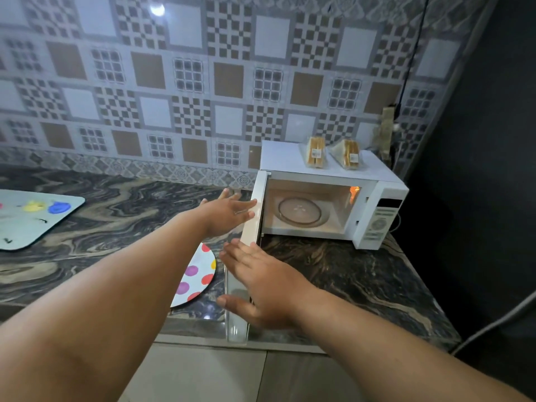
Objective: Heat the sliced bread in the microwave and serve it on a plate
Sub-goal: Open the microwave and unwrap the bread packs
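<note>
Lower centre of the frame: the right hand [262, 288] lies flat against the near end of the open microwave door [245, 274], fingers spread and extended, thumb pointing left; it is not clamped on anything. The door stands swung out toward the camera, edge-on, and overhangs the front edge of the marbled counter [348, 274].

Just left of the door, a round plate [197, 275] with coloured dots lies flat on the counter, partly hidden by the left forearm.

Centre of the frame: the left hand [229, 213] is open, fingers apart, with fingertips touching the outer face of the door near its hinge end. It grips nothing.

Left edge: a pale mat [32, 217] with yellow and blue marks lies on the counter, well apart from the plate.

Right of centre: the white microwave [374, 210] sits at the counter's back corner, cavity lit, glass turntable [300, 211] bare.

Upper right of centre: two wrapped packs of sliced bread [330, 153] stand side by side on top of the microwave, near its rear edge. Behind them rises the patterned tile wall [185, 74].
</note>
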